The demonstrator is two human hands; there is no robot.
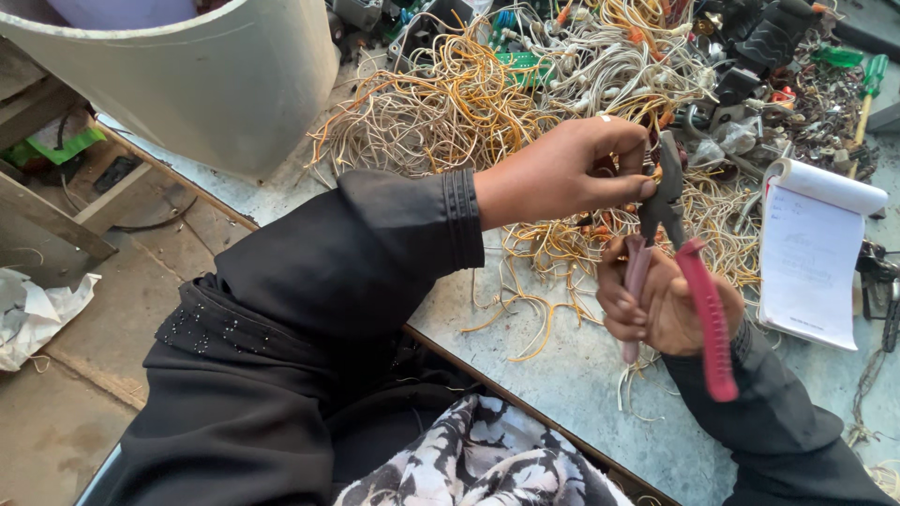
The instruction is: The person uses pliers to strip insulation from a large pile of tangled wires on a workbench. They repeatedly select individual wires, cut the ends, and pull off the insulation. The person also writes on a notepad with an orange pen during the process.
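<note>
My right hand (pixel 656 305) grips pliers (pixel 677 245) with red handles, jaws pointing up. My left hand (pixel 567 171) reaches across from the left, its fingertips pinched on a thin wire right at the dark jaws. Both arms wear black sleeves. Under and behind the hands lies a big tangle of yellow, orange and white wires (pixel 487 103) on the grey worktable (pixel 562 375).
A large pale bucket (pixel 206 75) stands at the table's back left. An open spiral notepad (pixel 811 253) lies at the right. Metal parts, green circuit boards and a green-handled screwdriver (pixel 872 80) crowd the far right. Crumpled paper (pixel 37 314) lies on the floor at left.
</note>
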